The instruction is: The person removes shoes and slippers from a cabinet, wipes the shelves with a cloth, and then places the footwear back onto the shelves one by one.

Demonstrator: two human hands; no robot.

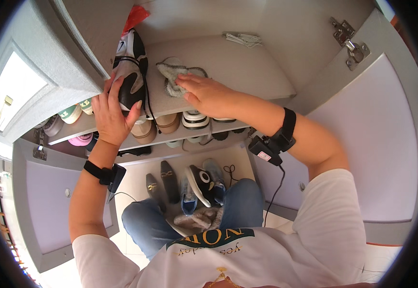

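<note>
My left hand (113,113) grips the toe end of a black, white and grey Nike sneaker (131,72), thumb on one side and fingers on the other. The sneaker stands on the upper shelf (237,68) of a shoe cabinet, against its left part, with a black lace hanging over the shelf's front edge. To the right of it, my right hand (209,93) presses its fingers on a crumpled grey-white cloth (174,77) with a dark checked edge. That cloth lies flat on the shelf board, partly hidden under the fingers.
White wire pieces (245,39) lie at the shelf's back. A red plastic piece (135,17) shows behind the sneaker. Beige shoes (168,123) and others fill lower shelves. Loafers (169,181) and a penguin-faced shoe (203,183) are on the floor. An open cabinet door (367,144) stands right.
</note>
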